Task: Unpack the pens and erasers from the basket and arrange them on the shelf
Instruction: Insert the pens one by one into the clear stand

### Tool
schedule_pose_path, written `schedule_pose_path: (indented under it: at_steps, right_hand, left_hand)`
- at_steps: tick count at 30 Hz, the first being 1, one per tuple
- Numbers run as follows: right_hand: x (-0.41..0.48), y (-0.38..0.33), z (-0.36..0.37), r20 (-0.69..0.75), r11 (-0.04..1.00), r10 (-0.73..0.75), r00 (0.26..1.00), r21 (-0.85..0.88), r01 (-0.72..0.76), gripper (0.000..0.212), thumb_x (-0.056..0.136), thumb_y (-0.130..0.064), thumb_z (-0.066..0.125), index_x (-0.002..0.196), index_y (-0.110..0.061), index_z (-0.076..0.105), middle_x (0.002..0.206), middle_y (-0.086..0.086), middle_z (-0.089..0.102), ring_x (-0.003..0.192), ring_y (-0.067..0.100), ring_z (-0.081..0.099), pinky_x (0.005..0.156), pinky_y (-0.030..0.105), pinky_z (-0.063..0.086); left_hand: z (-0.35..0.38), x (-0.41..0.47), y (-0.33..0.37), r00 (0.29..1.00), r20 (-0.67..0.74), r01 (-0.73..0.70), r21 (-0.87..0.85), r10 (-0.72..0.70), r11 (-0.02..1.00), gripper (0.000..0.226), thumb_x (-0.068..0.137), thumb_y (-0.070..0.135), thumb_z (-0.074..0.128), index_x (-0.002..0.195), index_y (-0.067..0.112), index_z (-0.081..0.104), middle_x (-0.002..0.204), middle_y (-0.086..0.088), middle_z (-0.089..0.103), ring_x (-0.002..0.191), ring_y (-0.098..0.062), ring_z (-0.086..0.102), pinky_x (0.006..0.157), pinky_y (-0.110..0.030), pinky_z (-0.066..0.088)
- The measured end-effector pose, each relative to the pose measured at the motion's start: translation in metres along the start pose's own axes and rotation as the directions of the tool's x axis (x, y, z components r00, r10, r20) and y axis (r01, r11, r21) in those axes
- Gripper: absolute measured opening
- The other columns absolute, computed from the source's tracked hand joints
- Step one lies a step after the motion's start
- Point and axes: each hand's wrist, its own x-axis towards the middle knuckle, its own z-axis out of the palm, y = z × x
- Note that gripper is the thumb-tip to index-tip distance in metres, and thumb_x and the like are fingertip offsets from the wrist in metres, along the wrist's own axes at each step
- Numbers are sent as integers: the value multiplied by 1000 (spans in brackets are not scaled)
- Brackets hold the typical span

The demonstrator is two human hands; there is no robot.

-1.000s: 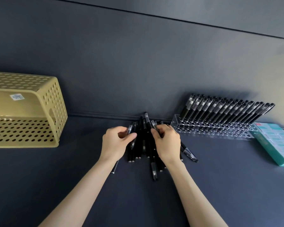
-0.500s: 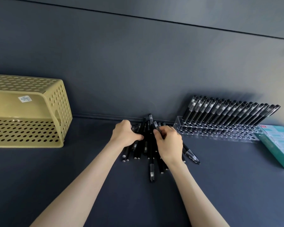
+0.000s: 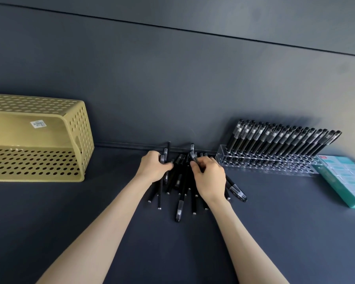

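A loose pile of black pens [image 3: 180, 193] lies on the dark shelf [image 3: 275, 232] against the back wall. My left hand [image 3: 153, 168] grips several pens at the pile's left side, their capped ends sticking up past my fingers. My right hand [image 3: 210, 177] pinches a pen at the pile's right side, its cap pointing up and left. One pen [image 3: 237, 190] lies angled out to the right of my right wrist. A clear acrylic rack [image 3: 264, 162] to the right holds a long row of black pens [image 3: 285, 141] leaning against the wall.
A yellow perforated basket [image 3: 78, 140] lies on its side at the left, its opening towards me. A teal box of erasers [image 3: 346, 181] lies at the far right beside the rack. Bare shelf surface stretches in front of the pile.
Both hands have shifted slightly to the right and back along the pile. My left hand has gathered pens so that their caps stand up above it.
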Motion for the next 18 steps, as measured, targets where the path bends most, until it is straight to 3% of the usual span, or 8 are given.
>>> schedule_pose_path:
  at_steps: [5,8,10,12,14,16,18]
  right_hand:
    - [1,2,-1,-4,999,10,1000,42,-10,19,92,-27,57,92,-10,66,83,2,64,76,21,57,72,31,44]
    - [1,3,-2,-6,996,22,1000,87,-22,18,92,-26,57,92,-10,66,82,3,65,77,21,58,71,31,45]
    - [1,3,-3,-13,989,31,999,147,-28,17,92,-24,57,90,-10,65,79,4,65,75,21,59,71,32,46]
    - [1,1,-8,-23,975,46,999,220,-40,14,92,-22,58,86,-11,65,73,2,65,70,20,58,69,32,47]
    - [3,0,-17,-28,947,62,998,316,-50,10,91,-21,60,85,-14,65,66,-5,62,64,13,56,66,24,46]
    - [6,1,-31,-32,912,45,998,409,-28,6,90,-19,61,86,-16,65,63,-8,61,59,5,53,60,13,43]
    - [9,6,-51,-2,859,19,1000,512,-16,7,92,-19,59,90,-15,65,65,-7,63,58,1,53,61,14,42]
  left_hand:
    - [2,-14,-10,997,-71,-35,-296,14,954,23,93,25,57,80,6,53,65,2,50,56,-9,48,58,-22,39]
    - [1,-25,-4,991,-126,-95,-424,45,901,26,98,30,48,79,12,47,66,2,46,56,-9,46,58,-18,41]
    - [1,-34,5,980,-158,-190,-541,123,819,21,99,27,46,86,10,46,68,3,48,64,-13,59,67,-21,51]
    - [4,-44,16,968,-160,-249,-643,191,724,11,100,21,44,96,11,46,69,5,56,66,-19,69,66,-24,56]
    - [9,-54,25,956,-184,-293,-673,230,679,3,100,16,44,102,17,46,72,8,62,56,-17,64,56,-25,54]
    - [15,-61,32,936,-228,-353,-640,269,683,12,100,14,45,110,21,45,73,10,63,49,-14,55,52,-26,51]
    - [21,-67,41,917,-260,-399,-617,303,679,18,100,15,44,116,24,45,73,9,62,47,-13,48,53,-27,48]
